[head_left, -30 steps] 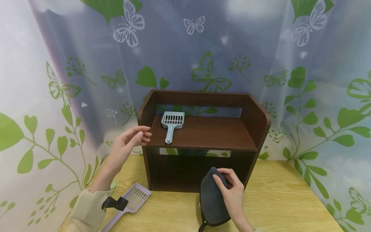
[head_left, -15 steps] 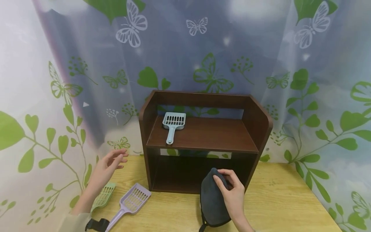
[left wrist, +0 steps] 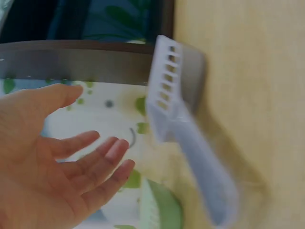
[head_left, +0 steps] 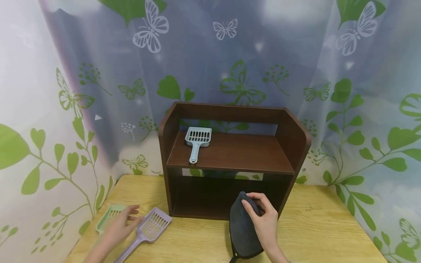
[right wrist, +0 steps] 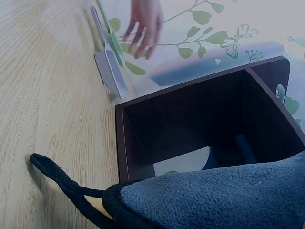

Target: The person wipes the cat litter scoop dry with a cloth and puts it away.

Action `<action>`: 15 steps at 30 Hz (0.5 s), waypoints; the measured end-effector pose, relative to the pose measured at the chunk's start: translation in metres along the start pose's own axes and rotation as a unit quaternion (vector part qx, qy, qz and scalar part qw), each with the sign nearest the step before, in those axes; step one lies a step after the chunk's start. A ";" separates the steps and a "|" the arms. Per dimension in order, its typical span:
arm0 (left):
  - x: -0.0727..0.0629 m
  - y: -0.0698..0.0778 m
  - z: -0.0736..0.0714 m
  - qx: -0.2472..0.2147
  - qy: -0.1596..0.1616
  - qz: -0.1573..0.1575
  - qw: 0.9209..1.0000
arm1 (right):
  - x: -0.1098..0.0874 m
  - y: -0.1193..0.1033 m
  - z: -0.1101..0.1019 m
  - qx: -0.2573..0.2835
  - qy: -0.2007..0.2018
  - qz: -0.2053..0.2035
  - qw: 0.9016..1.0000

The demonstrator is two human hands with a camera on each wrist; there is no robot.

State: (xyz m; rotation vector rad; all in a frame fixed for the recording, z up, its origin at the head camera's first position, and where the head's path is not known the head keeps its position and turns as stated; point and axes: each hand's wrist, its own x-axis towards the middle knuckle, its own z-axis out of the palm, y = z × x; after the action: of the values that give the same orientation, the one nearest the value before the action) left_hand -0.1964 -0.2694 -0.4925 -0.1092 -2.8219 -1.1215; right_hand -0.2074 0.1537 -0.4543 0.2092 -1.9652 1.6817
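Over the left side of the table, my left hand (head_left: 120,226) hovers with loosely spread fingers between two litter scoops. Nothing is in this hand (left wrist: 71,167) in the left wrist view. The purple scoop (head_left: 140,238) lies just right of it; the green scoop (head_left: 101,221) is partly hidden behind it. My right hand (head_left: 265,224) pinches the top of a dark blue-grey plush cloth (head_left: 241,230) with black edging and a hanging loop. In the right wrist view, the cloth (right wrist: 224,195) fills the lower edge, and its loop (right wrist: 52,171) touches or nearly touches the table.
A dark brown two-tier shelf (head_left: 236,151) stands against the patterned curtain (head_left: 204,54). On its upper board, at the left, lies a light blue litter scoop (head_left: 194,150). The cloth is in front of the lower compartment's right part. Wooden tabletop (head_left: 322,226) extends to the right.
My left hand has moved from beside the upper shelf down and left to the scoops on the table. The right hand keeps holding the cloth in nearly the same place.
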 end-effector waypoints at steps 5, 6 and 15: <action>-0.009 -0.011 0.016 0.050 -0.022 -0.027 0.998 | -0.001 -0.002 -0.001 0.003 -0.010 0.003 1.000; -0.011 -0.013 0.017 0.059 -0.028 -0.035 0.997 | -0.001 -0.003 -0.001 0.004 -0.011 0.004 1.000; -0.021 -0.022 0.026 0.051 -0.052 -0.090 0.993 | -0.003 -0.003 -0.002 0.006 -0.016 0.006 1.000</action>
State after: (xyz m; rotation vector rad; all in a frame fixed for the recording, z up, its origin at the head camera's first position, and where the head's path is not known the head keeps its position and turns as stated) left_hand -0.1799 -0.2683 -0.5284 0.1008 -3.0268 -1.0280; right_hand -0.2031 0.1539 -0.4528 0.2307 -1.9840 1.7083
